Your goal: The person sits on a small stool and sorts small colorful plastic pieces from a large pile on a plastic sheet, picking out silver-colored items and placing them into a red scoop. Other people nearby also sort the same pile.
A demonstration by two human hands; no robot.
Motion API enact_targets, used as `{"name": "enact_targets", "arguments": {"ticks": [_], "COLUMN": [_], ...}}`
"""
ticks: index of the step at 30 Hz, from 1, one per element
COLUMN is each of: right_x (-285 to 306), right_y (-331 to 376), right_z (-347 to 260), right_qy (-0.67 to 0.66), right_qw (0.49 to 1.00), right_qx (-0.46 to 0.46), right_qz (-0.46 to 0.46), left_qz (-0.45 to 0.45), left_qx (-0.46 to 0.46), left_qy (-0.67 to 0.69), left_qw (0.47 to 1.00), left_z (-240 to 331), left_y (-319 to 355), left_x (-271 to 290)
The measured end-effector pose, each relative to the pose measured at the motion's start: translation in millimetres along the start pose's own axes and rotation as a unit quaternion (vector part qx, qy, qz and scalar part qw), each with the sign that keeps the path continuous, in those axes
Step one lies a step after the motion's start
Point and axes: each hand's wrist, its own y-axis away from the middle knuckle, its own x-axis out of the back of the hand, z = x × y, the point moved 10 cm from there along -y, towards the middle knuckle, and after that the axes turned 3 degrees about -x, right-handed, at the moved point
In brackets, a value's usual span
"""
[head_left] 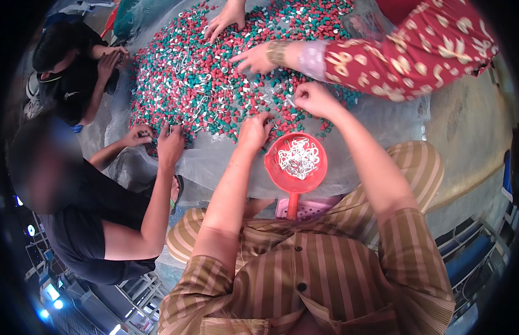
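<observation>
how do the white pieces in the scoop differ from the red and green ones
The white pieces are thin and looped; the red and green pieces look chunky. The white pieces are gathered in the scoop; the red and green pieces spread across the sheet. Both are numerous.

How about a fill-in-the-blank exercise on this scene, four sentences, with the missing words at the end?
1. The red pan holds looped pieces coloured ____.
2. The pan sits between the person's left forearm and ____ forearm.
3. The pebble-like pieces spread on the pale sheet are mostly red and ____.
4. The person's shirt is patterned with ____.

Missing words: white; right; green; stripes.
</observation>
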Motion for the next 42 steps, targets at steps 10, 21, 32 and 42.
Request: {"name": "enact_targets", "arguments": {"ticks": [10,21,32,42], "right_x": [-8,-38,-13,-18], "right_y": [55,90,98,88], "right_z": [-7,-9,18,26], "right_qy": [0.163,0.254,0.191,0.201], "right_qw": [0.977,0.943,0.940,0.949], "right_qx": [0.003,0.011,-0.153,-0.093], "right_qz": [-0.140,-0.214,-0.236,-0.226], "left_qz": [-0.008,0.023,-0.075,0.026], "left_qx": [0.051,0.037,0.024,0.101], "left_qy": [0.124,-0.036,0.356,0.070], "left_qw": [0.991,0.998,0.931,0.992], "left_z": [-26,-17,10,14], "left_y": [5,18,11,-9], "left_x": [4,8,-4,5]}}
